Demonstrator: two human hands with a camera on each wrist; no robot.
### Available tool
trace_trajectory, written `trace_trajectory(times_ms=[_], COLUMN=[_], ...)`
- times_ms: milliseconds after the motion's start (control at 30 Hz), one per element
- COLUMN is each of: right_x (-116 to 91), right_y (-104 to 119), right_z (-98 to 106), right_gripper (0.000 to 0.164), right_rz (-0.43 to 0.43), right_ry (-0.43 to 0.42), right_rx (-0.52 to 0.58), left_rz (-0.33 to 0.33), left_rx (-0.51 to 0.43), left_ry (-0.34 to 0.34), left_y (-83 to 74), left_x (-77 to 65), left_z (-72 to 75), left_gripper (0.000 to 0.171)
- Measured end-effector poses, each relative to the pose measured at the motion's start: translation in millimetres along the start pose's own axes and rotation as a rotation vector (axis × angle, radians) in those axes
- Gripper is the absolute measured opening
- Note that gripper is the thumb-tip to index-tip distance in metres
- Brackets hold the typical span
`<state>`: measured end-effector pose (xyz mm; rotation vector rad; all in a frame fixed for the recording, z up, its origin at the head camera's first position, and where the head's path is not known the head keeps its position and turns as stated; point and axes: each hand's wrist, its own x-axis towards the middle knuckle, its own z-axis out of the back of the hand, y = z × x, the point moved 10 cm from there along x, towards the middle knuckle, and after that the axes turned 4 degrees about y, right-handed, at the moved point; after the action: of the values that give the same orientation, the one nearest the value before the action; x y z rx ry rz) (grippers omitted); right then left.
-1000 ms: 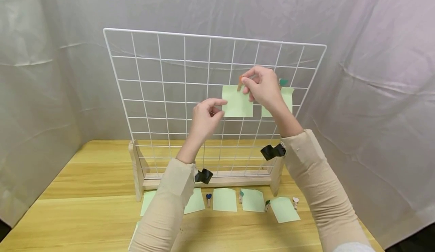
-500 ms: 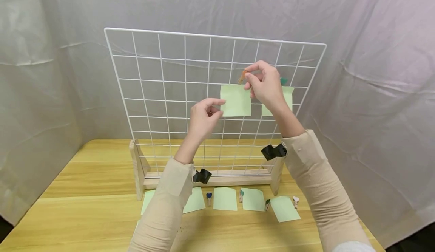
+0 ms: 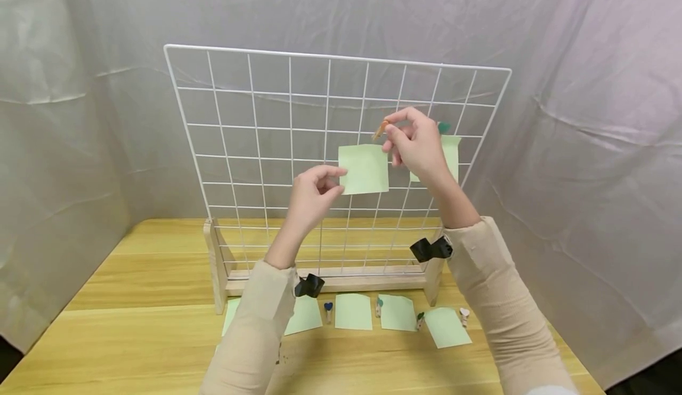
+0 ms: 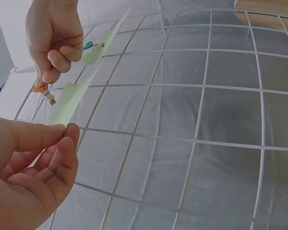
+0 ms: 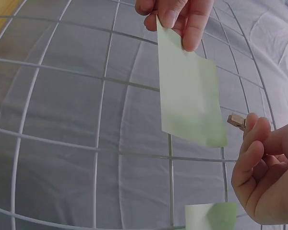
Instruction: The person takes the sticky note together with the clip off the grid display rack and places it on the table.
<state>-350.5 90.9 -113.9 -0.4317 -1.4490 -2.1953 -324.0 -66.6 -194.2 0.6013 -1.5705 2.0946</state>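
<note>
My left hand (image 3: 314, 192) pinches the left edge of a pale green paper square (image 3: 364, 170) between thumb and fingers, in front of the white wire grid (image 3: 292, 127). In the left wrist view the paper (image 4: 73, 101) stands nearly edge-on, apart from the wires. My right hand (image 3: 418, 143) pinches a small wooden clothespin (image 3: 379, 130) with an orange top, just above the paper's upper right corner. The right wrist view shows the clothespin's wooden tip (image 5: 236, 121) beside the paper's edge. A second green paper (image 3: 450, 157) hangs on the grid under a teal-topped clothespin (image 3: 444, 127), partly behind my right hand.
Several green papers (image 3: 353, 312) lie in a row on the wooden table (image 3: 133, 336). Between them are clothespins with heart tops, among them a blue one (image 3: 328, 312) and a white one (image 3: 465, 317). A wooden stand (image 3: 330, 283) holds the grid upright; grey cloth hangs behind.
The clothespin has come off the paper's top edge. My left hand has brought the paper slightly left and down, away from the wires. My right hand rose, then lowered again.
</note>
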Motion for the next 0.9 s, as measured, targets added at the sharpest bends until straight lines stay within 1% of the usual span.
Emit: trace_trajectory(times_ms=[167, 367, 633, 900], right_x=[-4.4, -8.8, -13.9, -22.8], right_y=[-0.9, -7.5, -20.9, -28.3], right_z=[-4.6, -11.5, -23.0, -29.5], right_gripper=[0.019, 0.018, 0.019, 0.020], right_rz=[0.000, -0.010, -0.022, -0.021], right_ry=[0.031, 0.068, 0.118, 0.152], right_rx=[0.009, 0.036, 0.101, 0.086], left_rz=[0.020, 0.037, 0.035, 0.043], left_rx=[-0.008, -0.012, -0.009, -0.028], left_ry=[0.000, 0.005, -0.009, -0.006], left_y=[3.9, 8.1, 17.5, 25.0], left_x=[-4.9, -12.2, -20.0, -29.0], left_z=[2.0, 3.3, 6.8, 7.1], left_gripper=[0.022, 0.022, 0.022, 0.023])
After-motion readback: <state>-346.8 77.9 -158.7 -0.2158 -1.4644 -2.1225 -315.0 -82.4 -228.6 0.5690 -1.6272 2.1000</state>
